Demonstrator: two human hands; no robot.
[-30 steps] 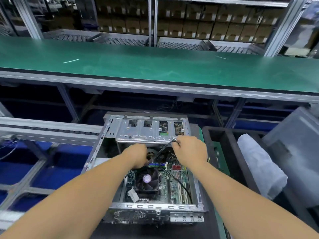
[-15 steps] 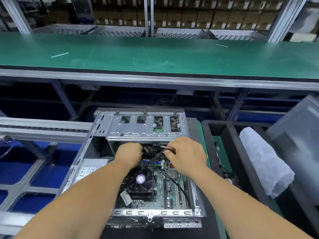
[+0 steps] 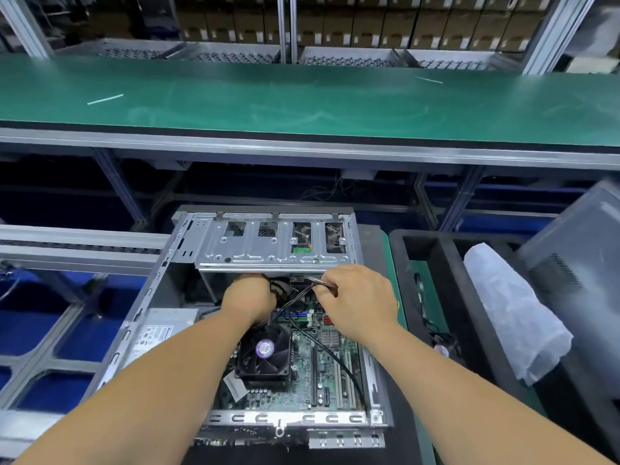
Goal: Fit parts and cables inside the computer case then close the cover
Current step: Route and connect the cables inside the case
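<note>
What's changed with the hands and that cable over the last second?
Little. The right hand still pinches the black cable, its connector end now just under the drive cage. The left hand keeps gripping a dark part below the cage. The fan and open computer case lie as before.

Open computer case [image 3: 275,243] sits on a dark mat [image 3: 372,243] over the near bench, cover off. Just right of it, a black foam tray [image 3: 446,283] holds a white plastic-wrapped bundle [image 3: 510,310]. Farther back, green bench [image 3: 302,102] carries two thin white strips [image 3: 105,99].
</note>
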